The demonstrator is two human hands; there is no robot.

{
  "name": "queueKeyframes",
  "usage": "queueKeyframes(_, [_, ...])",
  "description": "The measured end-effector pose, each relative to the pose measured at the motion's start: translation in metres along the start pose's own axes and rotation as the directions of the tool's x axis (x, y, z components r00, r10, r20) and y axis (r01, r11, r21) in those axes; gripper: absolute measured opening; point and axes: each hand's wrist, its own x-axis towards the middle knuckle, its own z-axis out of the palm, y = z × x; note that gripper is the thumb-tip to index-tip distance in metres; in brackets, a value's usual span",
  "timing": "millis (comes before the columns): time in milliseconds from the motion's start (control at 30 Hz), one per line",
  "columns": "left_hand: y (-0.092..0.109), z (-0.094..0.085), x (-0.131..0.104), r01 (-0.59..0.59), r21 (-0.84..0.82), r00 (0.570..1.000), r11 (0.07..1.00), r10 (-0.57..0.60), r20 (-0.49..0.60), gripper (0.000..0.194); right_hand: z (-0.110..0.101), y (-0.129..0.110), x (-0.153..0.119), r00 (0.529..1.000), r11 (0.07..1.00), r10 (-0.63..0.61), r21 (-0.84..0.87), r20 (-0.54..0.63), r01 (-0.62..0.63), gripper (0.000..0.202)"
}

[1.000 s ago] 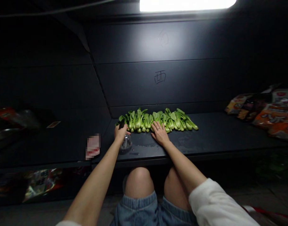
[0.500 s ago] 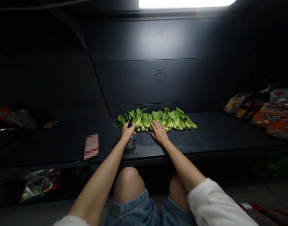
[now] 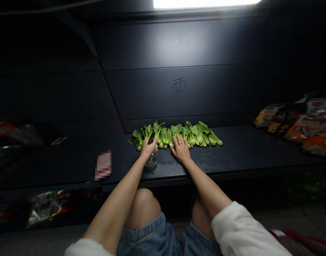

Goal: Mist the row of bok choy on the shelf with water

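A row of green bok choy (image 3: 200, 134) lies along the dark shelf (image 3: 232, 153), leaves toward the back panel and pale stem ends toward me. My left hand (image 3: 148, 147) is wrapped round a spray bottle (image 3: 151, 160) with a black head and a clear body, in front of the left part of the row. The bottle's neck is hidden by my fingers. My right hand (image 3: 182, 150) rests with fingers stretched out on the stem ends near the middle of the row. A ring shows on one of its fingers.
Bagged snacks (image 3: 309, 128) are piled at the shelf's right end. On the left lie a card (image 3: 58, 140), a blurred-out pinkish packet (image 3: 103, 165) and a red-orange bag (image 3: 5, 128). More packets (image 3: 47, 206) sit below. Water drops wet the shelf before the bok choy.
My left hand has shifted slightly to the right with the spray bottle. My right hand stays at the bok choy stems, almost unmoved. The view has turned a little.
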Motion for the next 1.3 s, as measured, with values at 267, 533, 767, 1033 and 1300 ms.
queueKeyframes(267, [0.01, 0.014, -0.004, -0.064, 0.004, 0.997, 0.998, 0.064, 0.032, 0.019, -0.007, -0.003, -0.001, 1.0, 1.0, -0.02, -0.002, 0.024, 0.02, 0.06])
queueKeyframes(533, [0.024, 0.03, -0.001, -0.107, 0.067, 0.992, 0.992, 0.102, 0.074, 0.02, -0.024, 0.021, -0.005, 0.998, 0.999, 0.016, -0.042, 0.063, -0.014, 0.06])
queueKeyframes(767, [0.026, 0.044, -0.003, -0.104, 0.145, 0.992, 0.984, 0.093, 0.081, 0.022, -0.023, 0.035, -0.012, 0.989, 0.994, 0.106, -0.042, 0.101, -0.102, 0.058])
queueKeyframes(1033, [0.028, 0.045, -0.004, -0.093, 0.113, 0.991, 0.989, 0.081, 0.109, 0.021, -0.02, 0.035, -0.013, 0.989, 0.993, 0.118, -0.014, 0.088, -0.117, 0.058])
queueKeyframes(1300, [0.023, 0.044, -0.003, -0.109, 0.067, 0.988, 0.992, 0.1, 0.12, 0.02, -0.018, 0.035, -0.014, 0.984, 0.987, 0.16, -0.012, 0.075, -0.16, 0.059])
